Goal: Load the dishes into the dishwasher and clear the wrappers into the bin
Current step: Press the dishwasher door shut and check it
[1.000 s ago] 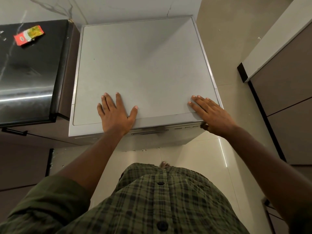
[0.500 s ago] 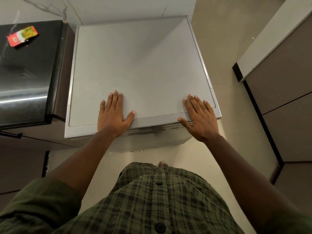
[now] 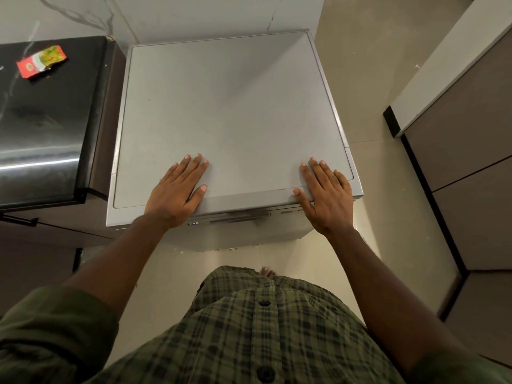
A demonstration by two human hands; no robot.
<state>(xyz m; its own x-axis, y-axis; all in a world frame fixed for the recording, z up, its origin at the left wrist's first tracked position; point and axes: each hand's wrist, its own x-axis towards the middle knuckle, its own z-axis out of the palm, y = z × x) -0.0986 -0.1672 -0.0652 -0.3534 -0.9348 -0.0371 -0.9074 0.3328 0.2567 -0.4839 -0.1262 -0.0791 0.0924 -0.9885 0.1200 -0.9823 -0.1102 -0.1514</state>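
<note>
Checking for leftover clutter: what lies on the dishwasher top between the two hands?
Nothing: in the head view the dishwasher top is bare grey panel between the left hand and the right hand. The only wrapper lies on the black counter.

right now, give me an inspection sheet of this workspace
surface: dishwasher top is flat, grey and bare apart from the hands
job's things: dishwasher door looks closed; red and yellow wrapper lies on the black counter to the left; no dishes or bin seen
clutter: nothing seen
grippers: left hand and right hand rest flat near the front edge, fingers straight, holding nothing
cables: nothing seen
surroundings: tiled floor, cabinet fronts at right
</note>
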